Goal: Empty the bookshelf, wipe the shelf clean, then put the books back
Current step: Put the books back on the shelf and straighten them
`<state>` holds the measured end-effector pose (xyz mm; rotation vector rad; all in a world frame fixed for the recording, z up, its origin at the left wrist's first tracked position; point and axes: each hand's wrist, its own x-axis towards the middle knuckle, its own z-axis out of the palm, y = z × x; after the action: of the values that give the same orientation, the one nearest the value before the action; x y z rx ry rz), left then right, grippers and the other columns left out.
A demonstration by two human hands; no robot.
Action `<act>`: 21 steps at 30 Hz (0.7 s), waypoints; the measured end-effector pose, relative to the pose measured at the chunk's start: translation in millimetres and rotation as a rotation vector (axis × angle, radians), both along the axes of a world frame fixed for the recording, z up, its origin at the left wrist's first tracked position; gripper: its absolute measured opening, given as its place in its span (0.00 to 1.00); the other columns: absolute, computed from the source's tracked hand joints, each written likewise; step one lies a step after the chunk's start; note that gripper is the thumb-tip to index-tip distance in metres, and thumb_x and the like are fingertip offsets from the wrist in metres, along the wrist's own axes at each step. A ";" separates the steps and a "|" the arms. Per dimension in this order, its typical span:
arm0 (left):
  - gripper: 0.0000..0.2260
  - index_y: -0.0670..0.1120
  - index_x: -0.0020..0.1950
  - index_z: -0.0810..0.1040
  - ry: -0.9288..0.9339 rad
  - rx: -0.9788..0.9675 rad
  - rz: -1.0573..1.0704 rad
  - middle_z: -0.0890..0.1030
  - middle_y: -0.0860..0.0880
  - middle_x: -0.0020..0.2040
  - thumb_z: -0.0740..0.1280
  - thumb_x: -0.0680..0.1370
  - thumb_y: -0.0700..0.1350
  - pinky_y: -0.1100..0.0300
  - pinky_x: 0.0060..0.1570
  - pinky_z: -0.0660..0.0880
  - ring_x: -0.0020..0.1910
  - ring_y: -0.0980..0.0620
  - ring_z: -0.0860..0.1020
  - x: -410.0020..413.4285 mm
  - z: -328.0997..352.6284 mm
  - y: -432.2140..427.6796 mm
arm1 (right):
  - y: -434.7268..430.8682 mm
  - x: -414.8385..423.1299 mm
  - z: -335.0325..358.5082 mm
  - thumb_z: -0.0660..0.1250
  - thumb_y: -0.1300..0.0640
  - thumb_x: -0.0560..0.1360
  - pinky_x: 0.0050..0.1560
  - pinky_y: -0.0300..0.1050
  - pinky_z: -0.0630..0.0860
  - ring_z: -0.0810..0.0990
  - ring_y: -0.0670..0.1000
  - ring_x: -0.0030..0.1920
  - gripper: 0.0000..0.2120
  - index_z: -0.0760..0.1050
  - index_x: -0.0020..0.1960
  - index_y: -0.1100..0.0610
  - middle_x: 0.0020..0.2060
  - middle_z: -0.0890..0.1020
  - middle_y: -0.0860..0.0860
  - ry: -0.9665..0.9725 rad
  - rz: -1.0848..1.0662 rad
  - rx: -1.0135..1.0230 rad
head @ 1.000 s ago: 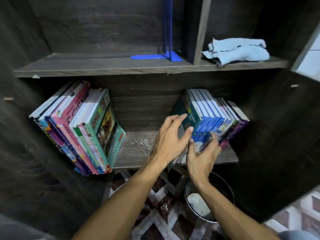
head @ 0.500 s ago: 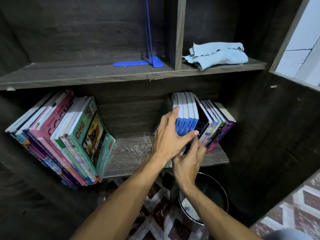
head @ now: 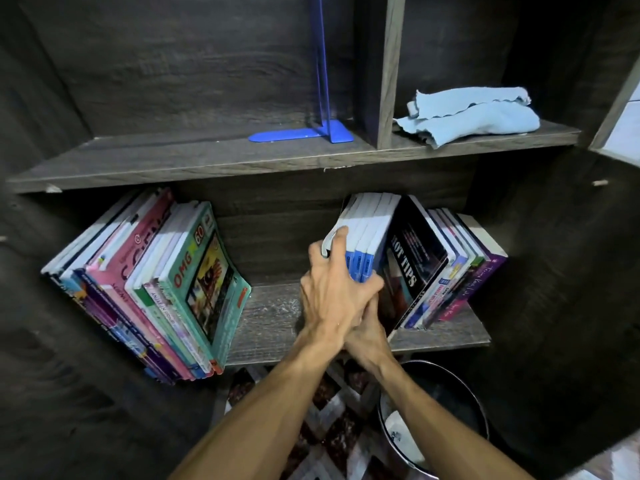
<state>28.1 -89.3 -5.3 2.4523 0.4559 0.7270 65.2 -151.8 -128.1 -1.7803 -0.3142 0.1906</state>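
Blue books (head: 367,233) — now apart, upright.

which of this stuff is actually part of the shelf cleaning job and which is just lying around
Job: blue-spined books gripped by the left hand, right hand below them; leaning books at right; book stack at left; lower shelf; blue cloth.
Lying about: blue bookend; bin on the floor.

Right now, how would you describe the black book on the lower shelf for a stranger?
In the dark wooden bookshelf, look at the right half of the lower shelf. The black paperback leans there, right of the white-and-blue books the left hand grips. Only its cover is black with white letters.
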 end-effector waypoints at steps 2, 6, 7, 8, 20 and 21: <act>0.37 0.59 0.75 0.63 -0.022 0.015 0.021 0.68 0.49 0.65 0.73 0.68 0.59 0.53 0.51 0.73 0.53 0.42 0.79 -12.1 -3.1 11.6 | 6.7 -3.2 -1.4 0.77 0.41 0.62 0.67 0.49 0.74 0.76 0.48 0.67 0.60 0.40 0.80 0.43 0.72 0.72 0.47 0.009 0.072 -0.051; 0.36 0.59 0.74 0.66 -0.076 -0.026 0.156 0.69 0.48 0.65 0.73 0.67 0.60 0.54 0.51 0.71 0.55 0.43 0.77 -26.0 -3.0 52.0 | 33.8 -2.8 -0.3 0.80 0.57 0.67 0.58 0.25 0.69 0.71 0.40 0.69 0.61 0.37 0.81 0.49 0.72 0.70 0.42 0.009 0.244 -0.030; 0.36 0.59 0.74 0.66 -0.077 -0.031 0.180 0.69 0.48 0.65 0.73 0.67 0.60 0.55 0.51 0.71 0.55 0.44 0.77 -30.2 -1.9 61.1 | 42.2 -3.9 1.7 0.80 0.58 0.66 0.58 0.25 0.69 0.70 0.39 0.69 0.62 0.38 0.82 0.49 0.71 0.70 0.41 -0.004 0.273 -0.027; 0.36 0.59 0.74 0.66 -0.074 -0.027 0.200 0.69 0.48 0.66 0.74 0.67 0.60 0.55 0.51 0.70 0.56 0.44 0.77 -34.8 -1.0 69.9 | 51.4 -4.3 1.5 0.81 0.57 0.65 0.59 0.27 0.70 0.71 0.39 0.70 0.62 0.40 0.82 0.48 0.71 0.71 0.41 -0.017 0.295 -0.039; 0.35 0.52 0.72 0.64 -0.138 0.009 0.387 0.67 0.47 0.65 0.74 0.70 0.57 0.56 0.46 0.70 0.52 0.47 0.76 -85.9 -4.7 143.2 | 143.4 -22.6 13.6 0.81 0.67 0.65 0.51 0.18 0.66 0.69 0.40 0.69 0.58 0.47 0.82 0.53 0.74 0.70 0.48 0.039 0.621 -0.043; 0.35 0.50 0.73 0.62 -0.159 0.028 0.387 0.66 0.46 0.66 0.74 0.70 0.56 0.54 0.47 0.72 0.55 0.46 0.75 -86.1 -8.6 143.1 | 143.6 -22.4 15.6 0.80 0.68 0.65 0.52 0.18 0.67 0.70 0.38 0.69 0.58 0.46 0.82 0.51 0.73 0.69 0.44 0.052 0.634 -0.035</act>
<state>-58.0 53.9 -14.0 2.3315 0.8757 1.0815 42.8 -8.2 -112.5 -1.6572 -0.8371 0.6921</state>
